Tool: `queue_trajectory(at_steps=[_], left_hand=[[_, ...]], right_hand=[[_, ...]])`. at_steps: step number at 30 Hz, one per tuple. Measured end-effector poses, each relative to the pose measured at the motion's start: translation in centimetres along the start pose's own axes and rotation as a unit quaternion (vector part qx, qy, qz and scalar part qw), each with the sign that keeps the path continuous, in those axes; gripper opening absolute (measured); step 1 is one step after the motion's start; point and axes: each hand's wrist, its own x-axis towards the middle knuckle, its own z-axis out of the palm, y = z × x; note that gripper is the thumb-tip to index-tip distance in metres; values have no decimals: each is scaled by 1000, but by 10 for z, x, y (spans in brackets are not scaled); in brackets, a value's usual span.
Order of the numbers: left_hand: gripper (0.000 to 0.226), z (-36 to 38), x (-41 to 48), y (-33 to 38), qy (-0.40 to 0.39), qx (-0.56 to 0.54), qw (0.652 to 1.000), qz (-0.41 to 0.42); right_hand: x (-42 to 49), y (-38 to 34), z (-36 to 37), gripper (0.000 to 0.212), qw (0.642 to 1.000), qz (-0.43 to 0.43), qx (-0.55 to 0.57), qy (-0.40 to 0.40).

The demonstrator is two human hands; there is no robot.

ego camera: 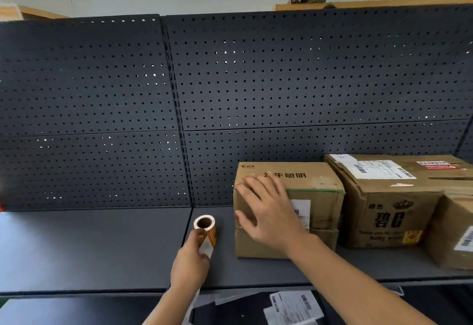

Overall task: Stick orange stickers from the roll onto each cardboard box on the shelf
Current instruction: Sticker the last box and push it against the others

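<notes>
- The dark shelf, backed by a perforated panel, carries three cardboard boxes, all at its right end.
- The crown-printed box stands in the middle of the three. It is closed, and it has a small orange sticker low on its front, so I judge that one done.
- The right-edge box is partly out of view, and I see no orange on the part that shows.
- The leftmost box is taped shut with a green strip along its top edge. What any of the three boxes holds is hidden.
- My right hand lies flat on this box's front upper corner with the fingers spread and straight, gripping nothing. I take this as pressing a sticker down, though my palm hides whatever is beneath it.
- My left hand is curled round the sticker roll, just left of that box and low over the shelf. The roll's open core faces me, and pale backing trails by my fingers.
- Next I would need to lift the palm to check that the sticker sits flat, then peel another one for the right-edge box.
</notes>
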Motion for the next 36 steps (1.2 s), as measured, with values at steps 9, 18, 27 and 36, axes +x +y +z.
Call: queue_trajectory(at_steps=[9, 18, 27, 36], left_hand=[[28, -3, 8, 10, 6, -47, 998, 34], [9, -10, 16, -1, 1, -100, 995, 13], [20, -12, 12, -4, 33, -169, 985, -9], [26, -13, 10, -14, 16, -222, 975, -13]], right_hand=[[-7, -27, 26, 32, 976, -110, 183, -32], [-12, -71, 69, 24, 912, 171, 318, -193], [-17, -94, 102, 17, 849, 338, 367, -173], [-28, -96, 120, 21, 781, 390, 468, -138]])
